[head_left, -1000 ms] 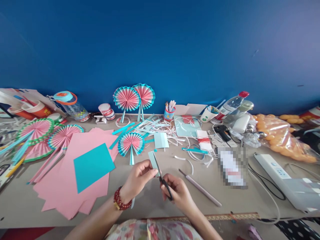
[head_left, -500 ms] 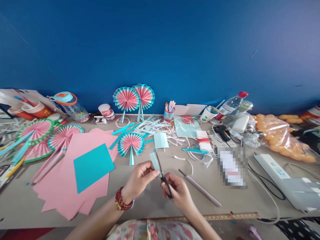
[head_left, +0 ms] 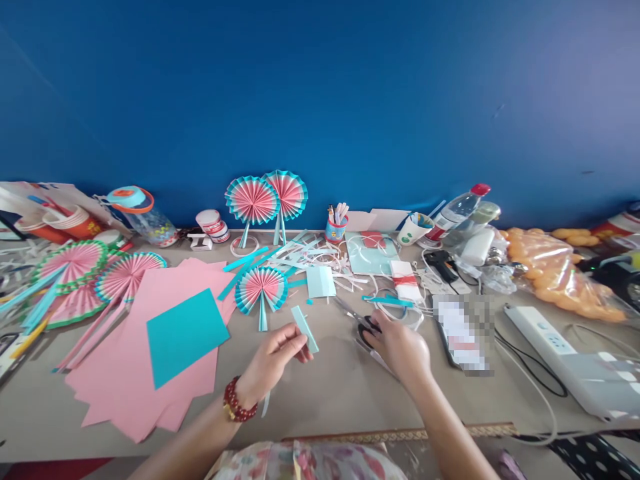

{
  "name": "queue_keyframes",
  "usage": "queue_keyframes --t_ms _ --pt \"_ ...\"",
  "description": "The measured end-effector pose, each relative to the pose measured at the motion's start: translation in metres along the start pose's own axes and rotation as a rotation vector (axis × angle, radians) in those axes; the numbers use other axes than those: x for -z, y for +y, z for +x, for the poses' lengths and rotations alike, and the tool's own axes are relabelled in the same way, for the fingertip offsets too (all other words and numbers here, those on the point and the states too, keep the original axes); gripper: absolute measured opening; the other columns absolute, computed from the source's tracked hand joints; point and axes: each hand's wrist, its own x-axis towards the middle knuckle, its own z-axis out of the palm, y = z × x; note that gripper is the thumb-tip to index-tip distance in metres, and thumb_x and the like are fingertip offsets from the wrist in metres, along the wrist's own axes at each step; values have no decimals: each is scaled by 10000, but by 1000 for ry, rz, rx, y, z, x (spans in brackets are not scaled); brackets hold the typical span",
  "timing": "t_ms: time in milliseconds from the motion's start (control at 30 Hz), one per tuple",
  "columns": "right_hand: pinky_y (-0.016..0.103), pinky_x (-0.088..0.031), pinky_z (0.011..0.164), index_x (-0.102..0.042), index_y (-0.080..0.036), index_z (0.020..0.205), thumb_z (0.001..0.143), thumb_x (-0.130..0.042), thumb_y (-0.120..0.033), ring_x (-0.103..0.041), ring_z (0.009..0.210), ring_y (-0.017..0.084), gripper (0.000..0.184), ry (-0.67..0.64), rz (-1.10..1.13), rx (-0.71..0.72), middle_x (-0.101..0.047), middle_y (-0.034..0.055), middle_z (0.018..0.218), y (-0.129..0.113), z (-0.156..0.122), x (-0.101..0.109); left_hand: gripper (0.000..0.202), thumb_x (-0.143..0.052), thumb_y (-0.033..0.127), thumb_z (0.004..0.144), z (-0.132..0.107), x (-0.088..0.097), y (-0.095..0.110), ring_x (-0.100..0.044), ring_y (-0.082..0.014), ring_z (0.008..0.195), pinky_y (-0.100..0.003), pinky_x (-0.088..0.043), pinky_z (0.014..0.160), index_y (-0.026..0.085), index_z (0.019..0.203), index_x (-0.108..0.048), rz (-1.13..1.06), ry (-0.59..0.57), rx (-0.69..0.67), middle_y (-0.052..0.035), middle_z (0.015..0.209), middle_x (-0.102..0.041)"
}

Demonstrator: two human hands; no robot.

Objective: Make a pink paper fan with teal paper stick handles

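Note:
Between the thumb and fingers of my left hand (head_left: 280, 350) is a narrow folded strip of pale blue paper (head_left: 305, 329), tilted and held above the table. To the right, my right hand (head_left: 403, 343) grips the black handles of a pair of scissors (head_left: 361, 323), whose blades point up and left, apart from the strip. Under that hand lies a pale pen-like stick (head_left: 383, 361), partly covered. A pale blue paper square (head_left: 321, 281) and a small pleated paper fan (head_left: 261, 289) lie just beyond my left hand.
A turquoise sheet (head_left: 189, 337) rests on pink paper sheets (head_left: 110, 393) at the left. Two finished fans (head_left: 252, 200) lean against the wall near a pen cup (head_left: 336, 229). Paper scraps (head_left: 320, 252) litter the middle. A phone (head_left: 461, 333) and power strip (head_left: 550, 353) lie right.
My right hand has carried the scissors away from the paper strip, rightward and down toward the table. My left hand keeps the strip, shifted slightly left. A small blue scrap now shows below the pale square.

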Motion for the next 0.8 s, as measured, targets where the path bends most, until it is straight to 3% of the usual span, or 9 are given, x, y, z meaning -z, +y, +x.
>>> queue_keyframes --t_ms 100,267,333,433,600,700,800 --pt "262 -173 487 -573 -224 830 845 -615 -330 -599 616 162 114 -25 8 38 -679 37 958 -1 9 4 325 -559 443 930 -1 0 -3 -635 -173 767 -291 -513 747 145 853 -667 35 15 -1 -54 794 -669" --pt "236 -237 509 -562 -221 786 750 -699 -334 -558 601 150 182 -233 166 48 -623 -32 707 9 21 12 335 -535 446 943 -6 3 -4 -637 -170 772 -290 -516 760 149 868 -671 82 22 -18 -51 791 -671" --pt "234 -257 517 -568 -220 761 743 -715 -330 -556 607 151 185 -250 211 62 -605 -39 668 10 19 19 339 -529 450 945 -7 4 -4 -639 -171 777 -287 -517 762 152 874 -675 103 14 -24 -50 797 -673" --pt "239 -316 542 -596 -219 776 803 -684 -329 -556 616 149 143 -177 344 128 -605 -32 675 -4 4 31 329 -529 444 947 -7 2 -5 -639 -165 767 -280 -517 751 157 873 -673 122 -4 -19 -49 819 -671" --pt "241 -454 679 -618 -224 1022 937 -562 -313 -594 750 141 135 -72 841 527 -623 18 898 -60 -22 30 330 -517 427 959 -1 -6 -8 -630 -156 685 -272 -510 687 159 812 -644 86 -123 -42 -31 746 -647" --pt "241 -469 651 -624 -207 994 949 -544 -275 -584 706 137 114 68 893 544 -607 30 871 -82 -25 18 289 -526 397 959 -2 -8 -12 -637 -169 730 -284 -519 726 161 862 -661 38 -125 -35 -36 764 -665" --pt "259 -494 687 -633 -203 1029 958 -519 -242 -610 777 156 140 224 826 574 -631 69 958 -91 -27 7 229 -565 361 936 -6 -6 -18 -641 -186 804 -303 -527 787 162 938 -680 -64 -13 -31 -46 835 -690"
